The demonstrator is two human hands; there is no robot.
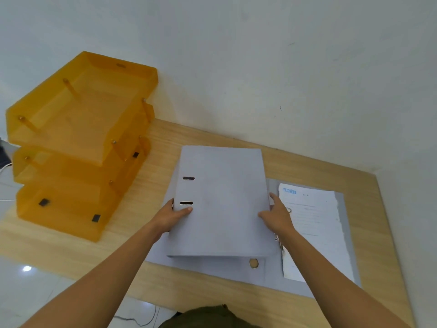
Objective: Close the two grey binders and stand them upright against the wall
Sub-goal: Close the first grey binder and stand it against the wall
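Between the left hand (171, 215) and right hand (276, 215) sits the closed binder (222, 200), lying on the open binder (307, 233) (its pages right of the right hand). Stacked trays (78, 143) stand left of the left hand, against the wall (260, 67).

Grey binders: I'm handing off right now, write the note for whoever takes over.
Left hand: grips the spine-side edge of the closed binder, thumb on its cover.
Right hand: grips the opposite edge.
The closed binder sits flat, overlapping the open binder, which lies flat on the wooden table with its papers showing.
Done: one binder closed.
Left: stand it upright against the wall, then close the open binder and stand it there too. The orange trays fill the table's left side.
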